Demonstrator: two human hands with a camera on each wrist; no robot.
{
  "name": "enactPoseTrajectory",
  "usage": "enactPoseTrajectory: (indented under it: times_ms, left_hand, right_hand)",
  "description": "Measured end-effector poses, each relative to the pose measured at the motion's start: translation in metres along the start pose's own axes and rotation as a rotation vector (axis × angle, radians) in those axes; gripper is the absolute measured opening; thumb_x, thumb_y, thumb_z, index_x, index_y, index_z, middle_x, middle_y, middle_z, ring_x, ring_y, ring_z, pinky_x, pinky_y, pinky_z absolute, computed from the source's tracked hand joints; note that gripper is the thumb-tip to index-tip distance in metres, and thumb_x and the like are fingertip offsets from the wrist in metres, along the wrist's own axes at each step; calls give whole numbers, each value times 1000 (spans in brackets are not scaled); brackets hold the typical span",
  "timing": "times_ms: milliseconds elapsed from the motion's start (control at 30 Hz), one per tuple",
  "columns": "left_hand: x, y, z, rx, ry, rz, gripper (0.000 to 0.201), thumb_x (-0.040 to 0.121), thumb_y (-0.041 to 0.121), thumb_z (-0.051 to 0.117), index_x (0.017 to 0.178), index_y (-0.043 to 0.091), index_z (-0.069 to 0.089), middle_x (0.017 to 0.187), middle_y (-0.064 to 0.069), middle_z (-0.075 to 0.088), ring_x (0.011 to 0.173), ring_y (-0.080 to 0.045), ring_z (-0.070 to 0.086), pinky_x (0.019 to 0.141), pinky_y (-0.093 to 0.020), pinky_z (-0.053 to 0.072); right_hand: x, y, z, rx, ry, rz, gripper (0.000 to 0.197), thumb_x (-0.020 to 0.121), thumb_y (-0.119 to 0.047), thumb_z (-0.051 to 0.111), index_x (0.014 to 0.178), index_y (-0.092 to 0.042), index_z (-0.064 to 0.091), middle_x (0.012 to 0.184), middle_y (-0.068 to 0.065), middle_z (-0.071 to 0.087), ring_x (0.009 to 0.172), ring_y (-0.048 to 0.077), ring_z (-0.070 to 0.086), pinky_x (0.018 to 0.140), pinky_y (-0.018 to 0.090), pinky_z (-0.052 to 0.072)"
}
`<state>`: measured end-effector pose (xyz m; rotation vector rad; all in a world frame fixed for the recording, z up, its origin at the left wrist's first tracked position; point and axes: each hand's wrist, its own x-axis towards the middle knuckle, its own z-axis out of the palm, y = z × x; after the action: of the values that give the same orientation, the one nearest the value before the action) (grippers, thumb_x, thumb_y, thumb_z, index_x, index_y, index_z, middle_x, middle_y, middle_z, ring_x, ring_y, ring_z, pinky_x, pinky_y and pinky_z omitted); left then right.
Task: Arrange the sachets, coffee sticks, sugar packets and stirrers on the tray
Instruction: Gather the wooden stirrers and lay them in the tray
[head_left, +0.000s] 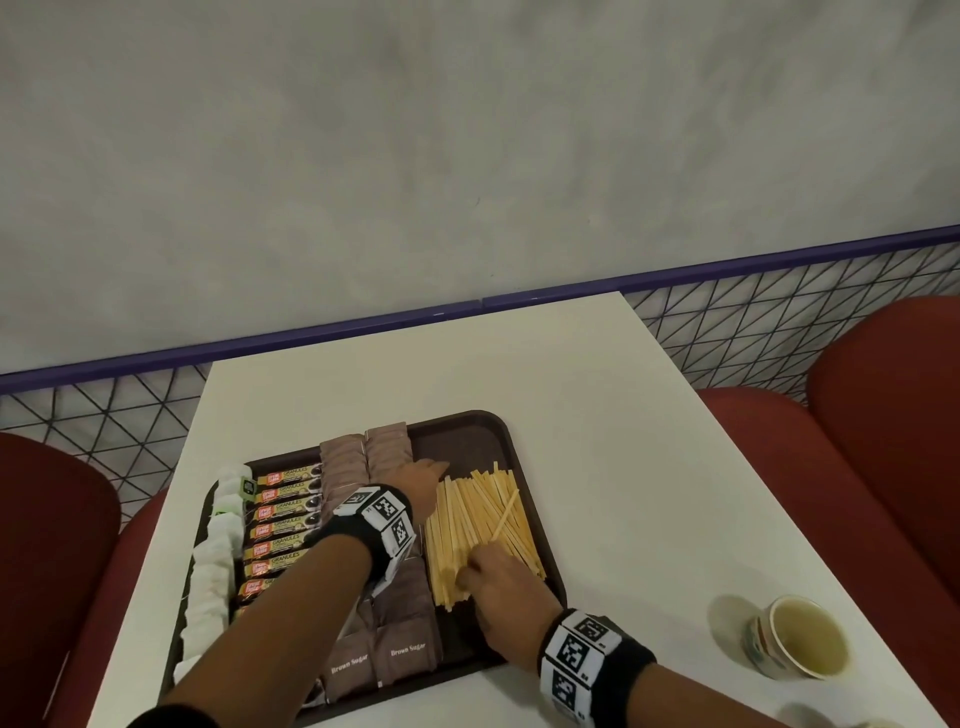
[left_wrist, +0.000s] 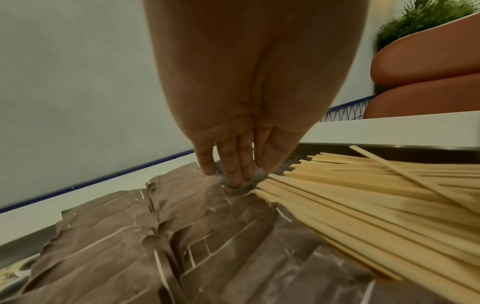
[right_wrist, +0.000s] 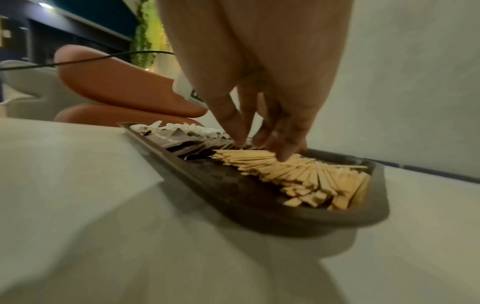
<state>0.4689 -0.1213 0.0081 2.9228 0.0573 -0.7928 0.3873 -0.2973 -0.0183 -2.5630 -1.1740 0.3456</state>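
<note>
A dark brown tray (head_left: 467, 441) on the white table holds a column of white sachets (head_left: 215, 571), a column of orange-and-black coffee sticks (head_left: 283, 512), two columns of brown sugar packets (head_left: 358, 462) and a pile of wooden stirrers (head_left: 478, 519). My left hand (head_left: 426, 475) reaches across the sugar packets (left_wrist: 182, 226); its straight fingers (left_wrist: 233, 174) touch the tray floor beside the far ends of the stirrers (left_wrist: 363, 195). My right hand (head_left: 498, 582) rests its fingertips (right_wrist: 283, 154) on the near part of the stirrers (right_wrist: 298, 172). One stirrer (head_left: 505, 514) lies crosswise on the pile.
A paper cup (head_left: 800, 636) of pale liquid stands on the table at the near right. Red seats (head_left: 883, 441) flank the table on both sides. A mesh barrier with a purple rail (head_left: 727, 265) runs behind the table's far edge. The tray rim (right_wrist: 285, 222) sits near the table's front.
</note>
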Motion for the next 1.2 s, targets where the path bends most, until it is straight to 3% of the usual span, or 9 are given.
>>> enactPoseTrajectory:
  times_ms: [133,233,333,500,733,833,900,1033,1200]
  left_hand:
    - [1,0,2,-19,-32,17,46,94,1,36,140,9,38,140,-13,47,128,-26,45,107,-30,35]
    - [2,4,1,-11,-36,7,51,94,-1,33,144,9,32,144,-14,41,132,-26,41,107,-30,33]
    - [3,7,0,-37,-23,5,58,92,-6,32,147,11,25,149,-14,33,137,-26,34,111,-29,29]
    - [7,11,-3,-81,-2,26,62,91,-8,33,149,8,16,155,-13,21,141,-26,25,115,-32,22]
    - [10,26,-1,-154,-35,55,62,92,-9,32,149,9,17,153,-15,26,140,-27,27,113,-28,22]
    - [13,26,0,-184,13,45,63,90,-11,34,148,9,18,154,-13,22,142,-25,22,116,-30,19]
    - [14,27,2,-186,11,43,63,91,-10,33,148,9,16,155,-12,20,143,-25,21,116,-30,18]
    - [15,31,4,-207,-1,69,57,94,-7,30,148,7,17,154,-13,22,142,-24,23,113,-25,16]
    - [22,28,5,-236,25,69,62,91,-10,32,148,9,16,156,-12,18,144,-25,18,117,-30,15]
  right_hand:
    - [9,14,10,-48,153,187,42,78,-13,60,119,-9,51,125,13,48,115,31,47,99,41,43]
    - [14,24,17,-47,196,161,37,62,-18,74,97,-13,63,105,8,62,98,26,63,86,38,55]
    - [15,28,16,-15,233,119,35,56,-17,79,88,-17,65,99,1,64,94,19,66,85,31,56]
    - [17,40,19,37,275,153,36,61,-8,75,94,-14,61,108,8,61,102,25,63,86,33,56]
    - [17,43,15,7,260,102,44,61,-7,74,101,-12,57,107,10,60,103,28,62,87,32,55]
    - [13,39,12,-43,117,93,47,83,-22,60,127,-13,47,135,15,45,132,37,36,109,45,36]
    - [11,39,12,-63,56,94,48,87,-23,56,132,-14,43,142,15,36,137,39,25,113,48,29]
    - [15,44,10,-62,93,36,48,79,-5,57,127,-5,49,133,20,44,128,41,38,108,49,36]
    - [10,40,6,-25,-59,55,64,84,-41,58,138,-17,33,147,11,26,139,30,17,114,46,25]
